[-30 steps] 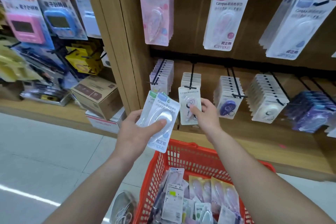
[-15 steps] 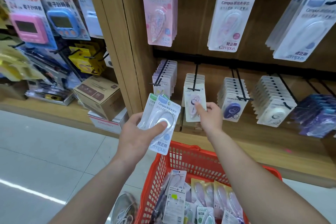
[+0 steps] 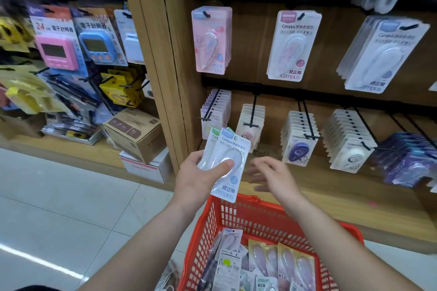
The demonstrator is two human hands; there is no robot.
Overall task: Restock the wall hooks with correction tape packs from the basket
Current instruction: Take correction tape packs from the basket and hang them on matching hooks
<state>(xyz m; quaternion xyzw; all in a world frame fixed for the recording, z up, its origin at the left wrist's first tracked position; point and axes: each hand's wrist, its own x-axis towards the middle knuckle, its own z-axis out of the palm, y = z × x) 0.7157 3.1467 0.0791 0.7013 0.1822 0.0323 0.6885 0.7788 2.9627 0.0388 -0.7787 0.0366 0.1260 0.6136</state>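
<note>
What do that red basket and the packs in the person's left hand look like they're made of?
The red lattice basket looks like moulded plastic: uniform colour, slotted grid walls. The white correction tape packs in the left hand seem to be printed card under a clear glossy plastic blister, judging by the highlights on the bulge.

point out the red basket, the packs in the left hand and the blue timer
red basket (image 3: 214, 227), head view, on its left mesh wall
packs (image 3: 233, 149), head view, on the front card's face
blue timer (image 3: 97, 46), head view, on its screen
</note>
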